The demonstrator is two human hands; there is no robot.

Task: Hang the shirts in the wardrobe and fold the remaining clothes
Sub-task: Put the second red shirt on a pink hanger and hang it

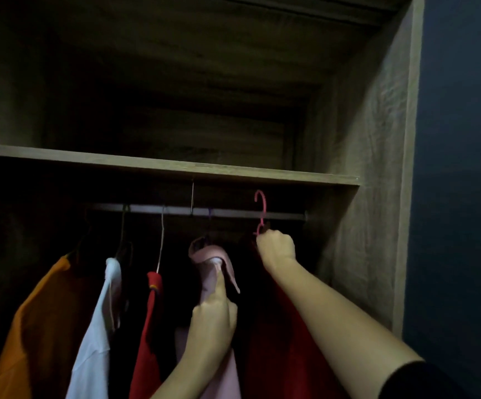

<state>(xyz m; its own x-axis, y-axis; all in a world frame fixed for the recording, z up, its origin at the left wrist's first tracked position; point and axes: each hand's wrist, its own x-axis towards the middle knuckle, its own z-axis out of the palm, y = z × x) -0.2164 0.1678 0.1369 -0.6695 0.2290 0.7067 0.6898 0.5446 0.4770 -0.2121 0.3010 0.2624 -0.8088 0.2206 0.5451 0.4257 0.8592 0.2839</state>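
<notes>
Inside a dim wardrobe, a metal rail (233, 212) runs under a wooden shelf (176, 165). My right hand (276, 249) grips the neck of a pink hanger (261, 210) whose hook rises in front of the rail at its right end. A dark red shirt (279, 341) hangs from that hanger below my forearm. My left hand (215, 315) has its index finger stretched up, pressing against the collar of a pale pink shirt (213, 263) that hangs on the rail. Further left hang a red shirt (150, 326), a white shirt (101, 326) and an orange shirt (40, 326).
The wardrobe's right side panel (377, 197) stands close to the right hand, with a dark blue wall (464, 197) beyond it. The compartment above the shelf is dark. A thin rod (192, 197) ties the rail to the shelf.
</notes>
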